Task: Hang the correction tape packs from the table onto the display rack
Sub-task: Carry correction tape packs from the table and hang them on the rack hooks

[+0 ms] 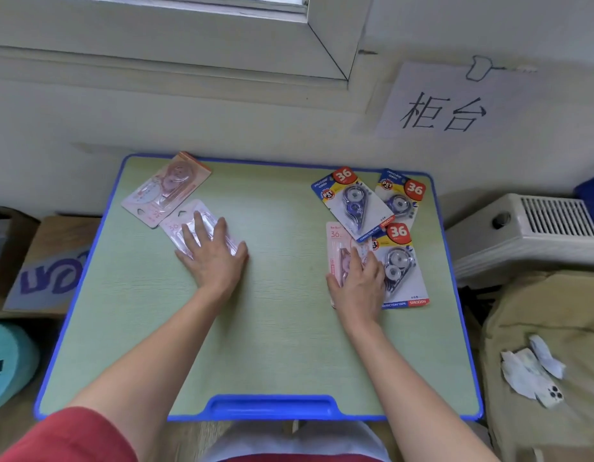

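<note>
On the green table (272, 295) with a blue rim lie several correction tape packs. My left hand (213, 253) rests flat with spread fingers on a pink pack (185, 225) at the left. A second pink pack (167, 188) lies beyond it near the far left corner. My right hand (359, 281) lies over another pink pack (337, 248) at the right, fingers bent onto it. Three blue packs marked 36 lie around it: one (352, 205) just beyond, one (402, 198) at the far right, one (402, 271) beside my right hand. No display rack is in view.
A paper sign (455, 101) hangs from a wall hook (479, 68) at the upper right. A white heater (529, 228) and a khaki bag (549, 345) with a phone (552, 395) stand right of the table. A cardboard box (48, 268) and a teal object (8, 365) sit at the left.
</note>
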